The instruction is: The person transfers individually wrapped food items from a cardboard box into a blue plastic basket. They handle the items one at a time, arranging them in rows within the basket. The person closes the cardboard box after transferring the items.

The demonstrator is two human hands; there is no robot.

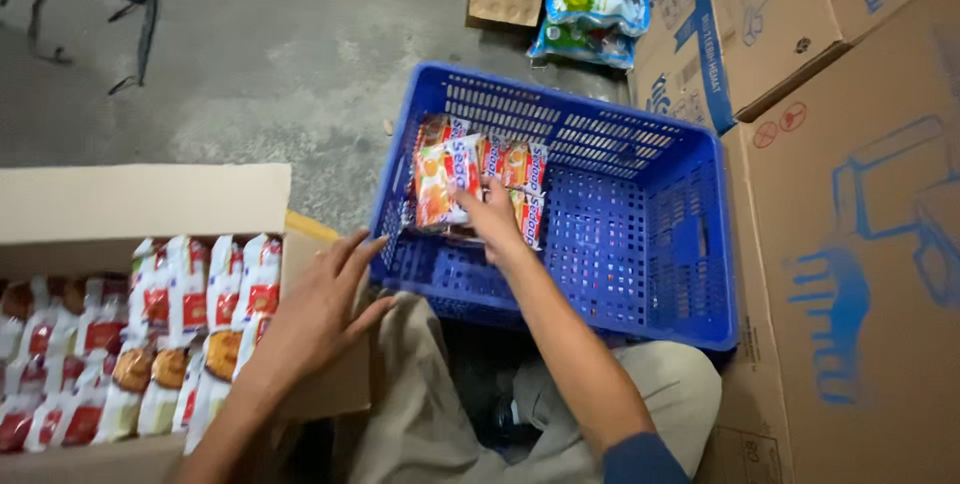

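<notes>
Knees nearest, folded under both arms. Right hand pinching an orange noodle packet upright inside the blue crate, beside packets standing behind the grip. Left hand spread empty at the carton edge, near rowed packs.

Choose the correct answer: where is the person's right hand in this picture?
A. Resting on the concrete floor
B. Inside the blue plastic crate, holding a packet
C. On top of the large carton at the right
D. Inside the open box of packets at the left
B: the right hand reaches into the blue plastic crate and grips an orange and white packet, while the left hand rests at the edge of the open cardboard box.
</notes>
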